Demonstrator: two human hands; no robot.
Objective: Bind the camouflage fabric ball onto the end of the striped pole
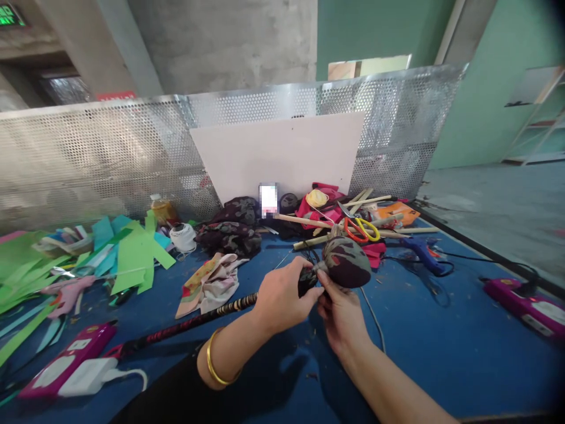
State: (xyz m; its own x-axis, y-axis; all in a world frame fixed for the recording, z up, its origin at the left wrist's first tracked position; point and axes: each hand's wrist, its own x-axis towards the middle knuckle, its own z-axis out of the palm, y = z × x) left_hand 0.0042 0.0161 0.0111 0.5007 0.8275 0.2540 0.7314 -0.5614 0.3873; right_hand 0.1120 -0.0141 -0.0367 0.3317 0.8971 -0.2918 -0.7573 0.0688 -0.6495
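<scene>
A stick (189, 324) wrapped in dark cloth and pale cord runs from the lower left up to my hands. At its far end bulges a rounded head (346, 263) covered in camouflage fabric. Just below that head, my left hand (286, 291) grips the bunched dark cloth, a gold bangle on its wrist. My right hand (339, 306) pinches the gathered neck under the bulge, where grey cord is wound round. A loose grey cord (375, 321) trails on the table to the right of that hand. My right fingertips are partly hidden.
Scissors (359, 227) with red and yellow handles lie among sticks behind the head. Camouflage cloth (232, 229), a patterned rag (212, 282) and a white thread spool (183, 237) sit left of centre. Glue guns, one pink (68, 294), one blue (424, 256), and purple power strips (525, 306) flank the blue table.
</scene>
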